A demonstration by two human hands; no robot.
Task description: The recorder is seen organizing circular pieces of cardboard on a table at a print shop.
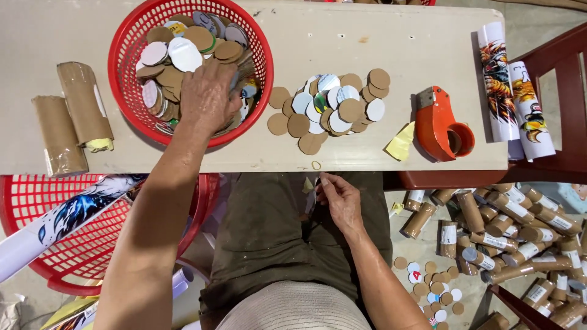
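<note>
My left hand (206, 98) reaches into a red plastic basket (124, 46) on the pale board, fingers curled down among several brown and white cardboard discs (183, 52); whether it grips one is hidden. My right hand (340, 201) rests low over my lap, just below the board's near edge, fingertips pinched on something small and thin that I cannot make out. A loose pile of the same discs (330, 110) lies on the board right of the basket.
An orange tape dispenser (441, 125) and a yellow paper scrap (400, 143) sit right of the pile. Two printed paper rolls (516, 91) lie at the far right, two brown cardboard tubes (70, 116) at the left. Many tubes (520, 226) litter the floor; a second red basket (67, 232) stands lower left.
</note>
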